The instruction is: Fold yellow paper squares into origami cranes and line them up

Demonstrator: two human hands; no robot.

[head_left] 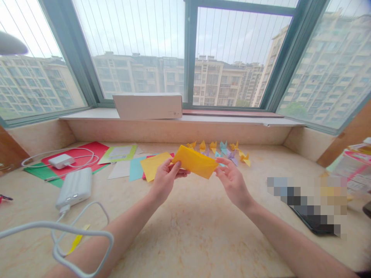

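Note:
A folded sheet of yellow origami paper (pixel 197 161) is held up above the counter between my two hands. My left hand (pixel 169 173) pinches its left end, thumb in front and fingers behind. At the right end, my right hand (pixel 230 175) grips the corner between thumb and fingertips. Behind the paper stand several small folded paper cranes in orange, blue and purple, among them an orange crane (pixel 245 158); the held paper partly hides some of them. A flat yellow sheet (pixel 153 165) lies just left of the held paper, partly behind my left hand.
Left are red paper (pixel 92 154), green paper (pixel 40 173), a blue sheet (pixel 136 170), a white power bank (pixel 74 187), a charger (pixel 61 161) and a looping cable (pixel 87 227). A partly pixelated dark phone (pixel 313 220) lies right. A white box (pixel 149 107) stands on the sill.

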